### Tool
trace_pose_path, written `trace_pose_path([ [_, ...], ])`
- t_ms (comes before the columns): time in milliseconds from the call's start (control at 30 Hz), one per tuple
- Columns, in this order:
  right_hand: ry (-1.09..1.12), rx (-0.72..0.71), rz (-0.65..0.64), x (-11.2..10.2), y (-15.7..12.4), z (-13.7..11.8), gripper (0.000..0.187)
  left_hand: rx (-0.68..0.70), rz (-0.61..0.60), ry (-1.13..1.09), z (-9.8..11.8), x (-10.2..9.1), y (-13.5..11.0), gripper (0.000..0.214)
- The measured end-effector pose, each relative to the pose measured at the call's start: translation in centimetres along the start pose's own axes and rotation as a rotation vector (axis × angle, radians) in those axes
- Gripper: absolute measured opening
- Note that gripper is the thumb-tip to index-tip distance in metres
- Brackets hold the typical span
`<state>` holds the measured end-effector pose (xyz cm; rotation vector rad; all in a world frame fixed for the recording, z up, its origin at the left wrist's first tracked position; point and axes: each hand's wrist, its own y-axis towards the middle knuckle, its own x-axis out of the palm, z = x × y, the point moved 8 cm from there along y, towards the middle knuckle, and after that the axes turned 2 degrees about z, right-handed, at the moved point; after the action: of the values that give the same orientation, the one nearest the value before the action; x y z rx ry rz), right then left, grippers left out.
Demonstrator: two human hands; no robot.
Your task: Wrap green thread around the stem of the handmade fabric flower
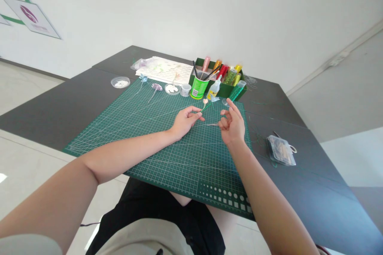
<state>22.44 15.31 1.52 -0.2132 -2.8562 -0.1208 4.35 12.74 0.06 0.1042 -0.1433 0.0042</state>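
My left hand (187, 121) is over the middle of the mat, thumb and fingertips pinched on a thin green stem (206, 107). A small pale flower (205, 101) shows just beyond those fingertips; I cannot tell whether it is joined to the stem. To the right, my right hand (232, 125) has its index finger raised and its other fingers curled round a slim silvery metal tool (212, 124), whose tip points toward my left hand. Whether it is tweezers or scissors is too small to tell. Beneath both hands lies the green cutting mat (167, 159).
Behind my hands stand a glue bottle (213, 89), a green can (199, 87) with brushes and a box (220, 87) of coloured rolls. Wire-stemmed flowers (156, 87) and small dishes (120, 82) lie leftward. A clear plastic box (281, 150) sits at right.
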Motion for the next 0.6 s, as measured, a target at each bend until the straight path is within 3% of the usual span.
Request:
trace_pose_path([
  [233, -0.251, -0.174, -0.028, 0.4, -0.2, -1.8, 0.044, 0.015, 0.011, -0.003, 0.3, -0.1, 0.1, 0.019],
  [467, -0.689, -0.351, -0.231, 2.2, -1.0, -3.0, 0.033, 0.025, 0.020, -0.001, 0.3, -0.5, 0.3, 0.020],
  [600, -0.908, -0.416, -0.272, 2.8, -1.7, -3.0, 0.024, 0.035, 0.006, 0.007, 0.5, -0.3, 0.1, 0.020],
])
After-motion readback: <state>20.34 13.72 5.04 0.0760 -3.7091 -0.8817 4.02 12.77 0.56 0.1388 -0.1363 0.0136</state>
